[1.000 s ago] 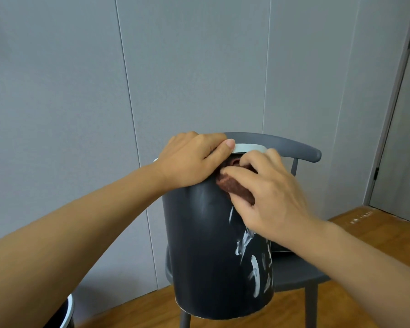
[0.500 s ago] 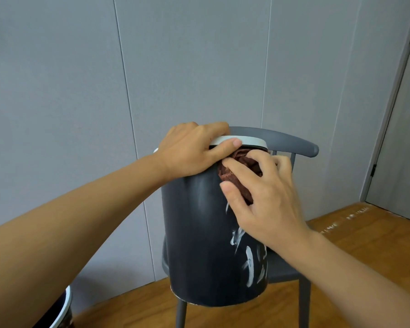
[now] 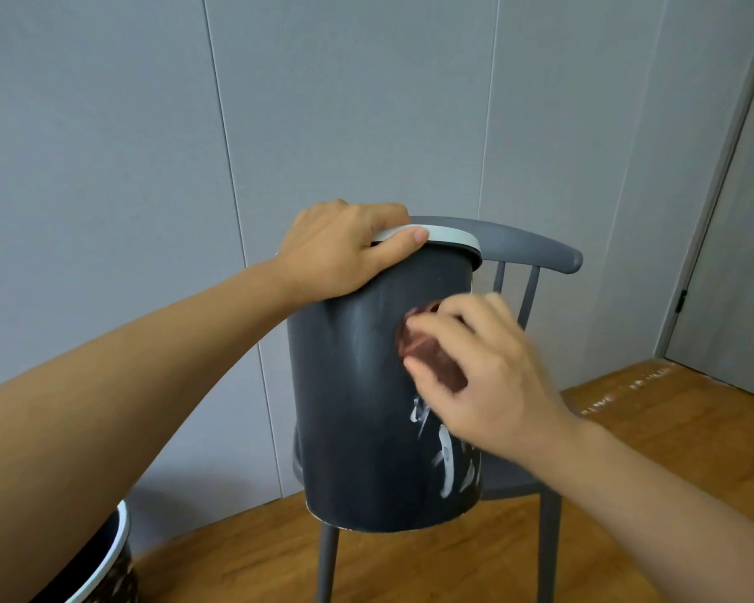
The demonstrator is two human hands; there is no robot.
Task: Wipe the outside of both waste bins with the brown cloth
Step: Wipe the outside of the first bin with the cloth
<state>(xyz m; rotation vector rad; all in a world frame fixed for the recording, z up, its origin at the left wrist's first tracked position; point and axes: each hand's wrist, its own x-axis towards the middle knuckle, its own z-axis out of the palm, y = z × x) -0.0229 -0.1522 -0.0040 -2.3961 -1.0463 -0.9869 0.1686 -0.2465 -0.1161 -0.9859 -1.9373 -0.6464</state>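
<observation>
The left hand [image 3: 340, 250] is curling over the top of the tall dark grey cylindrical waste bin [image 3: 366, 406], its fingers hooking over the white rim [image 3: 449, 234] and its thumb lying along the rim's outer edge; the right hand [image 3: 484, 376] is bunching the crumpled brown cloth [image 3: 427, 350] between its bent fingers and thumb and pressing it against the bin's outer wall, about halfway up on the right side; this hand is showing motion blur. Two waste bins are showing: the gripped one, which is tilting slightly over the seat of the grey spindle-backed chair [image 3: 536, 254], and a second dark bin with a white rim [image 3: 105, 563], standing on the wooden floor [image 3: 649, 428] at the lower left corner and only partly in view. One cloth and one chair are visible. White smeared marks [image 3: 447, 459] are sitting on the gripped bin's wall just below the cloth. The inside of the gripped bin is facing away; the second bin's interior is looking dark, and its contents cannot be told.
</observation>
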